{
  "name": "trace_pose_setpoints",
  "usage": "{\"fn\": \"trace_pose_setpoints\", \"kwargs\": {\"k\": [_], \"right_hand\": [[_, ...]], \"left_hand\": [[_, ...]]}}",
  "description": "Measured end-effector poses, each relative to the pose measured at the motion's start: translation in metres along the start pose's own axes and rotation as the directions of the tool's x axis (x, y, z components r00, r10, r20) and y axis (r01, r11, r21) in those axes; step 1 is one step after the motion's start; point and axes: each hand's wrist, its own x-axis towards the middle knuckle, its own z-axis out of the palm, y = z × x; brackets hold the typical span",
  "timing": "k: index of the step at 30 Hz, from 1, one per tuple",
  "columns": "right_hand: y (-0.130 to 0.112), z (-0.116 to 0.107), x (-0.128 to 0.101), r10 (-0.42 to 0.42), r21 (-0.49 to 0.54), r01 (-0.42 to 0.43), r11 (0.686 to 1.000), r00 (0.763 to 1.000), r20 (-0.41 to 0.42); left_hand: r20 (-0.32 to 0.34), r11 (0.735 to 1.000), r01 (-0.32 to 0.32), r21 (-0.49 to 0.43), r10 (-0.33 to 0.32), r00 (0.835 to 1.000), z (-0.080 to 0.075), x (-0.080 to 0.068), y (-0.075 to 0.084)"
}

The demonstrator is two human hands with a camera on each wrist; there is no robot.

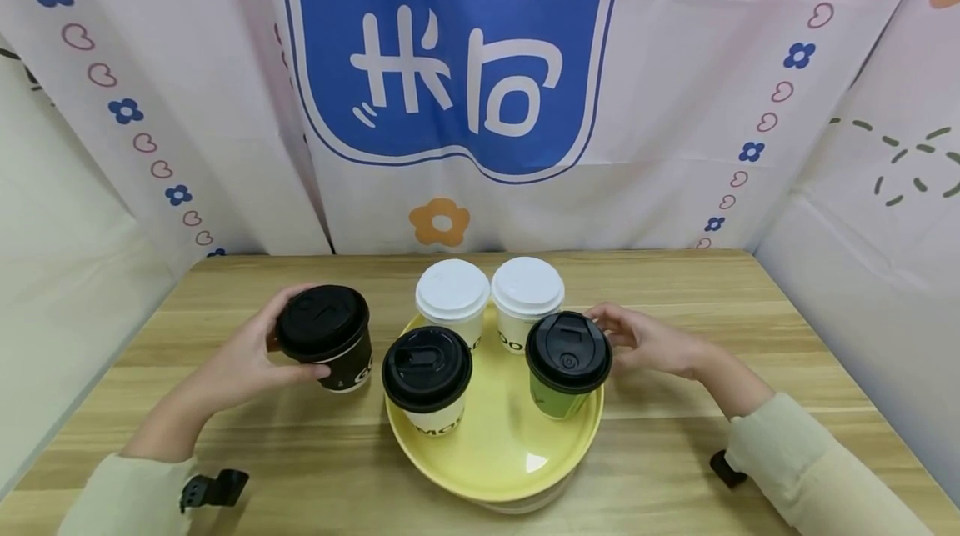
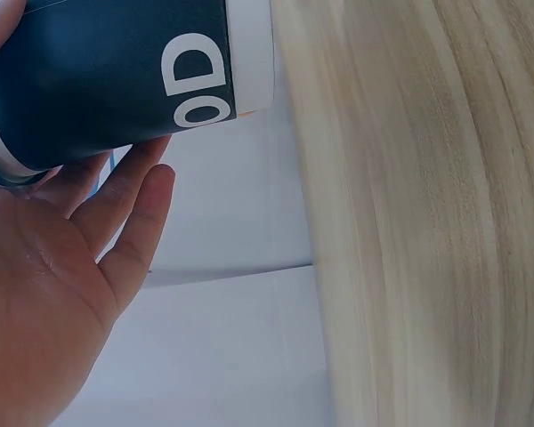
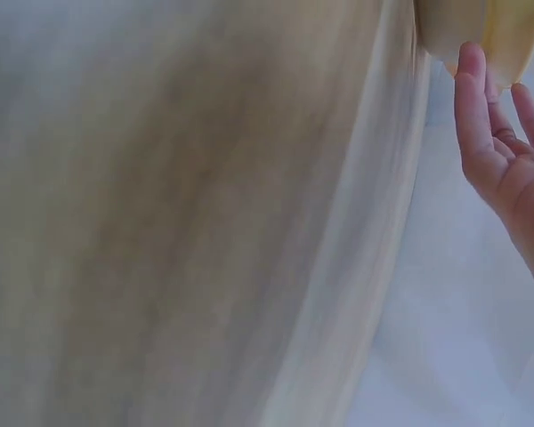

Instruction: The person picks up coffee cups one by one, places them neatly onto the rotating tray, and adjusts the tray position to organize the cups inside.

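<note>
My left hand grips a black paper cup with a black lid, which stands on the table just left of a round yellow tray. In the left wrist view the dark cup with white letters lies against my left hand's palm and fingers. My right hand rests at the tray's right rim, behind a green cup with a black lid, holding nothing. In the right wrist view the right hand's fingers reach up to the yellow tray's edge.
On the tray also stand a white cup with a black lid at the front left and two white-lidded cups at the back. The wooden table ends at a printed cloth backdrop.
</note>
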Motion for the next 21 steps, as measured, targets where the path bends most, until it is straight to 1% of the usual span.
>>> {"fn": "trace_pose_setpoints", "kwargs": {"k": [4,8,18,21], "right_hand": [[-0.002,0.002,-0.004,-0.030,-0.029,0.030,0.999,1.000,-0.003],[-0.003,0.005,-0.006,-0.055,-0.035,0.055,0.998,0.999,0.002],[-0.006,0.009,-0.011,-0.073,-0.030,0.073,0.997,0.997,0.003],[-0.004,0.007,-0.010,-0.085,-0.050,0.084,0.995,0.996,-0.008]], "left_hand": [[0.001,1.000,-0.001,-0.008,0.001,1.000,-0.001,0.000,-0.001],[0.005,1.000,0.000,-0.014,0.000,1.000,-0.001,0.000,-0.001],[0.007,1.000,-0.008,-0.015,0.008,1.000,-0.001,0.001,0.002],[0.004,1.000,-0.012,-0.014,0.012,1.000,0.000,0.000,0.002]]}}
